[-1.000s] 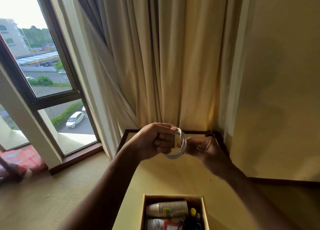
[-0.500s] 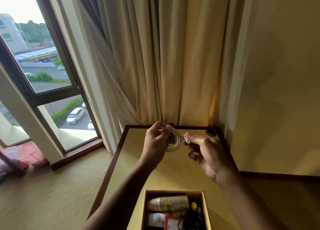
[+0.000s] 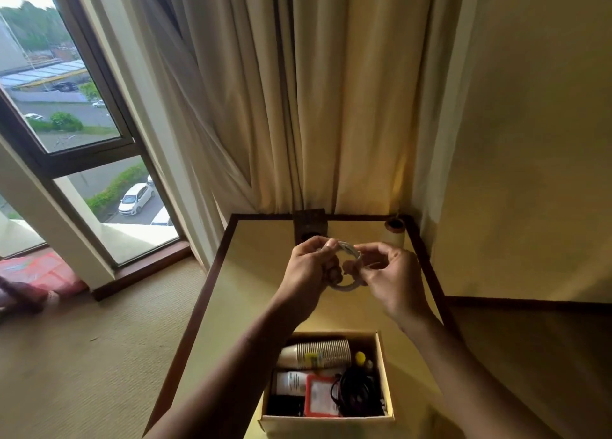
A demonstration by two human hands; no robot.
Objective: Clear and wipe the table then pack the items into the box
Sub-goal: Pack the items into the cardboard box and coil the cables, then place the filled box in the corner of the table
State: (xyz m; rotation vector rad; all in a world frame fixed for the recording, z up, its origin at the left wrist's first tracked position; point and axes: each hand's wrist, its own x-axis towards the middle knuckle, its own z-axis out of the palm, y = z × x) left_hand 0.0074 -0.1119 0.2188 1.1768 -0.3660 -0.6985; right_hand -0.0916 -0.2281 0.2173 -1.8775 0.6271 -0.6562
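Person's got a coiled white cable (image 3: 347,266) held up over the far half of the table (image 3: 251,273), both hands on it: left hand (image 3: 311,266) clenched around the left side of the loop, right hand (image 3: 387,269) pinching the right side with the fingertips (image 3: 359,251). Looks like they're tidying the coil before packing; can't tell where the loose end is, it's hidden in the fingers. To do it well I'd say: keep the left hand as the anchor so the loops don't spring open, wrap or tuck the tail with the right, keep the coil flat and tight, then lower it in one piece. The box (image 3: 384,356) sits at the near end of the table, open, already fairly full: stack of paper cups (image 3: 318,354) lying on its side at the far end, a white tube (image 3: 291,383) and a red-framed card (image 3: 322,395) nearer, a black cable bundle (image 3: 357,394) on the right, something small and yellow (image 3: 360,357) by the cups. Free space is thin, so the coil probably goes flat on top. Tabletop is pale with a dark wood border, and looks bare apart from a roll (image 3: 394,231) standing in the far right corner and a dark inset panel (image 3: 309,221) at the far edge. Table is pushed into a corner, cream curtains (image 3: 298,107) behind, plain wall on the right, window (image 3: 82,140) and carpet (image 3: 82,356) on the left.
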